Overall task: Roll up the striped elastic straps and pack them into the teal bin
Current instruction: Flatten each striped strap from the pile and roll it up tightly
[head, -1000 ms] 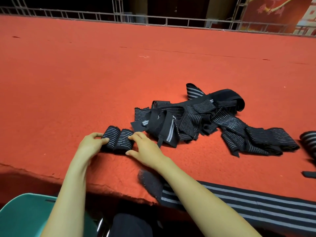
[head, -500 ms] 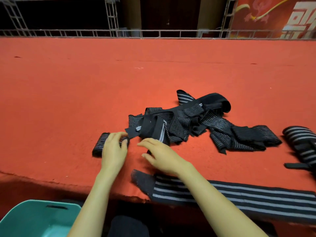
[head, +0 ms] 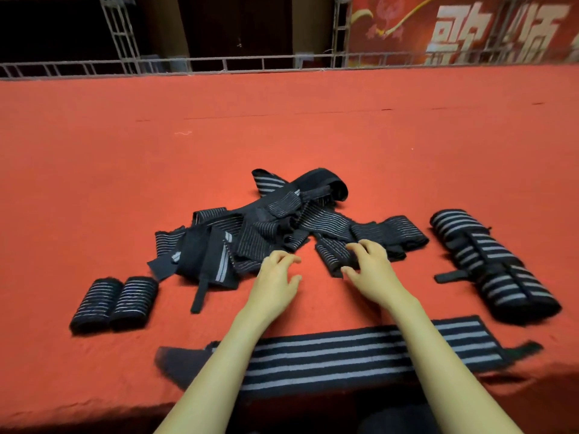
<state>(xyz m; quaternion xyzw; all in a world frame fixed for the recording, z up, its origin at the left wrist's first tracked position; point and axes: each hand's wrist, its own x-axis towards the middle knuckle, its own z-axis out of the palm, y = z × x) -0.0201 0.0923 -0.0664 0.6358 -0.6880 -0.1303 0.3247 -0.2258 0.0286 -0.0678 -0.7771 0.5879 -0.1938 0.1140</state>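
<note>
Both forearms reach forward over the red worktop (head: 94, 183), palms down. The left grip (head: 275, 280) hangs released, fingers loosely curled around nothing, just beside the near edge of the strap pile (head: 266, 233). The right grip (head: 374, 270) has its fingers curled onto a loose strap end (head: 332, 255) at the pile's right side, thumb at its near corner; I cannot tell whether it is pinching. Two rolled straps (head: 114, 303) lie side by side, touching, to the left. A flat strap (head: 344, 355) lies under both forearms at the near edge. A wide-striped bundle (head: 492, 270) lies to the right.
</note>
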